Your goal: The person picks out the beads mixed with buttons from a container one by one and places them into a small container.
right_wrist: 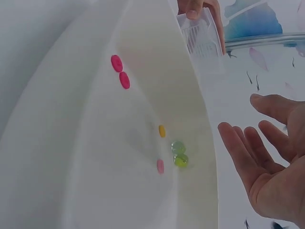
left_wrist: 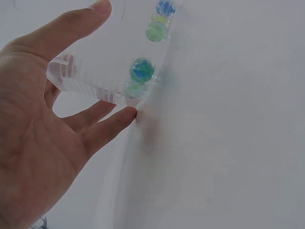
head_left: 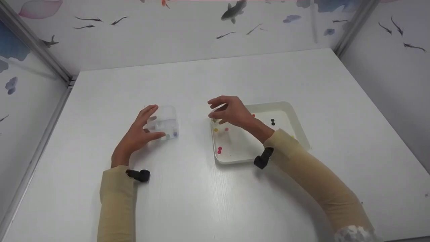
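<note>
My left hand holds a clear plastic box by its sides, with the thumb and fingers around it. In the left wrist view several glass marbles, blue and green, lie along the bottom of the box. Over the left rim of a white tray hovers my right hand, fingers loosely bent and apart, holding nothing. Two greenish marbles sit by the tray wall near this hand in the right wrist view. Close to them lie a yellow piece and a pink piece, small and button-like.
Two red pieces lie toward the tray's front left corner. Two black pieces are farther right in the tray. The white table is bordered by a printed back wall and side panels.
</note>
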A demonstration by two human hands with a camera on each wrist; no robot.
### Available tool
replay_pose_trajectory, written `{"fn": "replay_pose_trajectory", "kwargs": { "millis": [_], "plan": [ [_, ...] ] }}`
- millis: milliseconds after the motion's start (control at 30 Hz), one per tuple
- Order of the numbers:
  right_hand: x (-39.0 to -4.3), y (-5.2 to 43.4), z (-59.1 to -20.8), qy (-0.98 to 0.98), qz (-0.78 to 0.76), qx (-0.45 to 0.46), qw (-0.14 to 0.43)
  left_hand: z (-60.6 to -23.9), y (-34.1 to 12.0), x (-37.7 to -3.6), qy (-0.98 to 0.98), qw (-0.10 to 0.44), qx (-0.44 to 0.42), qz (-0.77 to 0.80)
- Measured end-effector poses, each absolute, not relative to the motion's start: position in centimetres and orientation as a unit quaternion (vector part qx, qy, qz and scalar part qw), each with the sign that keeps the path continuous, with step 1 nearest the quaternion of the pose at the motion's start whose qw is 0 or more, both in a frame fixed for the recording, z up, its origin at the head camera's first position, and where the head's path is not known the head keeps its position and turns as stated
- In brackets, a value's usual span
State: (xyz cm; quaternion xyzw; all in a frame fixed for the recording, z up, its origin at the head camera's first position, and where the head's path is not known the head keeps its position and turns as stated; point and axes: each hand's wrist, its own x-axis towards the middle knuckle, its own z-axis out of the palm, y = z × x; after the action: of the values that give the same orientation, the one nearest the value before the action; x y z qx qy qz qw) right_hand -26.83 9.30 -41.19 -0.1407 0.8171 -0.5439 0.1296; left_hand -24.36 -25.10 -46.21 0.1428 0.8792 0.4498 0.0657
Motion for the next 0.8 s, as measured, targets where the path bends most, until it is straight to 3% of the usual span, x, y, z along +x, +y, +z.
{"fn": "replay_pose_trajectory", "kwargs": {
  "millis": [800],
  "plan": [
    [-27.6, 11.5, -43.5, 0.832, -0.517, -0.091, 0.178, -46.3, -25.2, -24.4, 0.874, 0.073, 0.143, 0.458]
  ]
}}
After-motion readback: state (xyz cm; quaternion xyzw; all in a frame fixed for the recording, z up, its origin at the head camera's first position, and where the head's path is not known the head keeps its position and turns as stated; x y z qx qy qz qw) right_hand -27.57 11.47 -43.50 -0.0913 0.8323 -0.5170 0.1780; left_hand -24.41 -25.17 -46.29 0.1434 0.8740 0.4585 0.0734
